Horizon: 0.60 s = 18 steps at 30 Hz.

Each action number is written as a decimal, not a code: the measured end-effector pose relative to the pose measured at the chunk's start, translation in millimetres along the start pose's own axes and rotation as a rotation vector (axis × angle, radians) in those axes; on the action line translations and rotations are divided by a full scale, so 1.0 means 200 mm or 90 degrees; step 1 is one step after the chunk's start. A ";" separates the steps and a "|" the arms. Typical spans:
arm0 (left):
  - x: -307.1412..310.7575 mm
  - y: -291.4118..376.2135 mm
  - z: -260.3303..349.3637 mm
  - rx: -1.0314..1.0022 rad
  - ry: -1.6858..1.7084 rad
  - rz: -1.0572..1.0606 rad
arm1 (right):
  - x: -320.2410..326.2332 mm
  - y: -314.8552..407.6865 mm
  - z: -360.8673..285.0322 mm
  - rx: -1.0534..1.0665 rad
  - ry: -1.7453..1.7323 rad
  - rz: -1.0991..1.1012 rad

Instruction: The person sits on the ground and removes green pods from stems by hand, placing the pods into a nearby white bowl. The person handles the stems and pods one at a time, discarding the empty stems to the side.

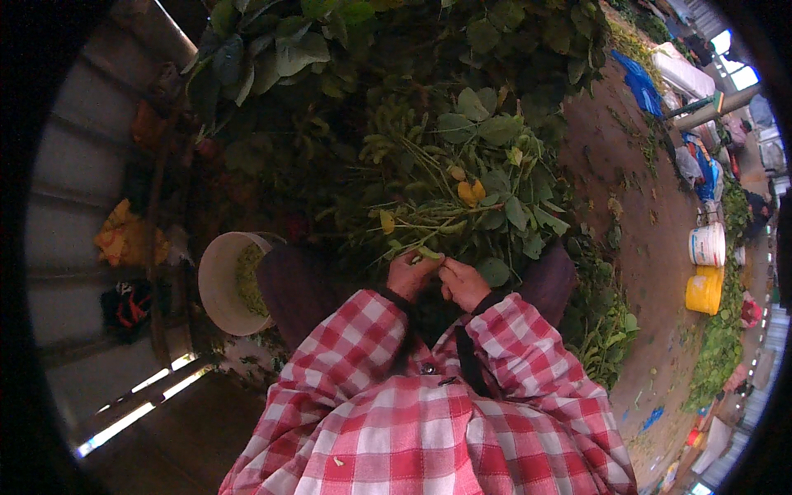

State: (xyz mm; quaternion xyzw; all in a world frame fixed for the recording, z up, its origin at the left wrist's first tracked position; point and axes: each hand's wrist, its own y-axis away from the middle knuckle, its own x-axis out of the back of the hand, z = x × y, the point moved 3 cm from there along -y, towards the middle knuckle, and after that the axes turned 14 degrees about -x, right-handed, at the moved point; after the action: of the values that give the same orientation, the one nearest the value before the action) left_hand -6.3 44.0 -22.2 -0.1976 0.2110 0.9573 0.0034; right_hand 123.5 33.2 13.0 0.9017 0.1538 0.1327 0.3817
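My left hand (pixel 409 276) grips a green bean pod (pixel 429 253) between thumb and fingers. Close against it, my right hand (pixel 465 283) has its fingertips pinched together at the pod's right end. Both hands are low between my knees. Just beyond them lie cut bean plants (pixel 458 207) with stems, pods, green leaves and a few yellow leaves. A white bucket (pixel 216 284) stands left of my left knee, partly filled with green pods or beans (pixel 249 281); the knee hides part of it.
Leafy plants (pixel 396 55) are heaped at the far side. A dirt floor (pixel 631 204) with leaf scraps runs along the right. There, a white bucket (pixel 707 244) and a yellow bucket (pixel 704 291) stand by more greenery (pixel 718 352). A metal wall (pixel 86 229) rises at left.
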 end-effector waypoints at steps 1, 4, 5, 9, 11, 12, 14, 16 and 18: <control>-0.02 0.00 0.01 -0.006 0.016 0.015 | 0.00 -0.01 0.01 0.004 -0.008 -0.006; 0.00 0.01 0.02 0.004 0.047 -0.021 | 0.06 -0.02 0.01 0.092 0.044 -0.074; 0.01 0.01 0.02 0.013 0.054 -0.047 | 0.07 -0.02 0.02 0.052 0.002 -0.103; 0.03 0.01 0.00 0.019 0.083 -0.039 | 0.05 0.04 -0.04 -0.212 -0.237 -0.139; 0.01 0.02 0.02 0.025 0.094 -0.035 | 0.03 0.05 -0.05 -0.159 -0.186 -0.072; 0.00 0.02 0.01 0.033 0.085 -0.014 | 0.02 0.04 -0.03 -0.099 -0.150 -0.019; -0.03 0.01 -0.03 0.048 0.064 0.029 | -0.02 -0.01 0.03 0.023 -0.077 0.084; 0.00 -0.02 -0.14 -0.014 0.105 0.029 | -0.05 -0.02 0.06 0.075 -0.026 0.139; 0.01 -0.02 -0.18 -0.045 0.113 0.030 | -0.07 -0.02 0.07 0.138 0.024 0.201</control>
State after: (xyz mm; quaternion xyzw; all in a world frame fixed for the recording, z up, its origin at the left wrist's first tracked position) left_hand 4.8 33.8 -54.5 -0.2768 0.1810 0.9426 -0.0447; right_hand 115.6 22.5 -1.6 0.9478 0.0305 0.1903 0.2539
